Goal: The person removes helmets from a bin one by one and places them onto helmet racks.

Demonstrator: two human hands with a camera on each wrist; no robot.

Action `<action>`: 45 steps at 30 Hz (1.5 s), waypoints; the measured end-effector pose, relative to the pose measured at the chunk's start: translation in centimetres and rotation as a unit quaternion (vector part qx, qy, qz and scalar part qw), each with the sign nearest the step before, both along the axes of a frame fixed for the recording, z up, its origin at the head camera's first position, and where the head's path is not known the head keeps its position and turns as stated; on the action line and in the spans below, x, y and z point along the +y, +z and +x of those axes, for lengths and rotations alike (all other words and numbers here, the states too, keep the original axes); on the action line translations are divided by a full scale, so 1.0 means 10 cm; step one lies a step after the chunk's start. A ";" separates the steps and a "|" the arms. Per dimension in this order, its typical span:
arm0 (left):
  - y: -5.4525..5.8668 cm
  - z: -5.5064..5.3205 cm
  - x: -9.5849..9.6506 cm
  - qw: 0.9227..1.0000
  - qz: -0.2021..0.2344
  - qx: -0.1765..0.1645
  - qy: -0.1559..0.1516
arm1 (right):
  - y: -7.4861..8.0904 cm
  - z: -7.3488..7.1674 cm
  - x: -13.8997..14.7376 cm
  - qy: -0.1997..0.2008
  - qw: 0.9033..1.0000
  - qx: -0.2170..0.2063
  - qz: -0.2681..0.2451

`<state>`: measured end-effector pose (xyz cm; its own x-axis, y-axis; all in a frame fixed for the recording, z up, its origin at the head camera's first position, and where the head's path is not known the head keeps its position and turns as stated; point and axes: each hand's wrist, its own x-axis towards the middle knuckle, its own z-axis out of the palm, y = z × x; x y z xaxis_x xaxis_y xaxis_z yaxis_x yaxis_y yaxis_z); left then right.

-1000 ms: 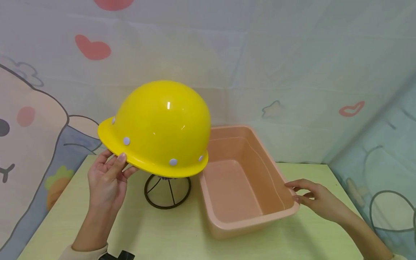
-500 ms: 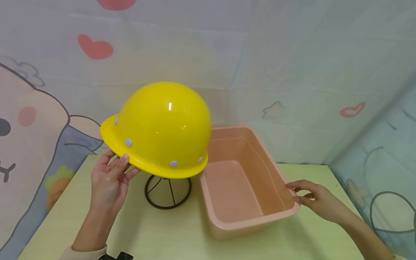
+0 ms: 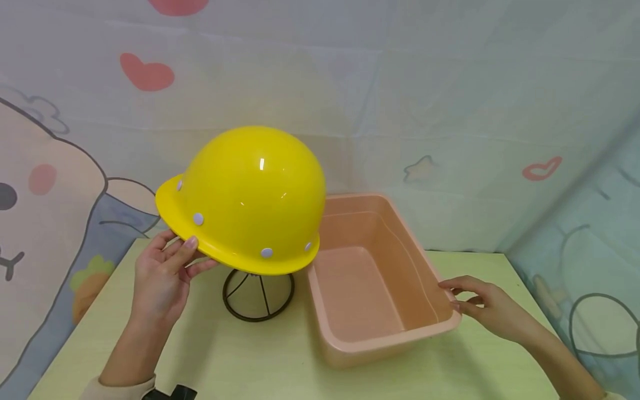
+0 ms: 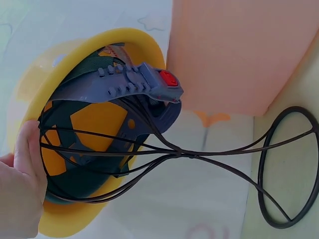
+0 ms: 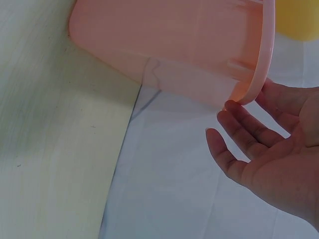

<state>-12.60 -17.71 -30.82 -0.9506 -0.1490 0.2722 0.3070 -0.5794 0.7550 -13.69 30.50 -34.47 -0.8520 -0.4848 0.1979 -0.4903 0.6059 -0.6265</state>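
Observation:
A glossy yellow hard hat [image 3: 255, 189] sits over a black wire stand [image 3: 257, 320], brim toward the left. My left hand [image 3: 162, 272] pinches that brim from below, thumb on the near side. In the left wrist view, the hat's inside shows a blue-grey headband [image 4: 114, 84] with a red clip, and the stand's wires [image 4: 179, 153] reach up into the shell. To the right stands a pink plastic basin [image 3: 357, 294] with nothing in it. My right hand [image 3: 492, 308] pinches its rim at the near right corner, the remaining fingers loosely bent in the right wrist view.
Beneath everything is a pale wooden table [image 3: 250, 366]. A printed cloth backdrop [image 3: 450, 100] with hearts and a cartoon animal hangs behind and at both sides. The basin's left rim lies close beside the hard hat and stand.
My left wrist and forearm have swung slightly left while the fingers stay on the brim. The hard hat has shifted very slightly; my right hand and the basin have stayed put.

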 end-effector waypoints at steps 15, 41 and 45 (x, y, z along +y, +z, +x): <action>-0.09 -0.01 -0.06 0.996 0.080 -0.003 -0.030 | 0.03 0.00 -0.01 0.004 1.000 -0.007 0.001; -0.36 -0.04 -0.20 0.988 0.122 -0.047 -0.086 | 0.02 -0.01 -0.02 0.004 1.000 -0.010 0.003; -0.35 -0.02 -0.22 0.987 0.121 -0.051 -0.090 | 0.02 0.00 -0.03 0.004 1.000 -0.009 0.004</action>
<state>-12.83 -19.87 -34.34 -0.9883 -0.0237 0.1509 0.1118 -0.7854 0.6088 -13.73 30.24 -34.24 -0.8513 -0.4937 0.1776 -0.4836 0.6071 -0.6305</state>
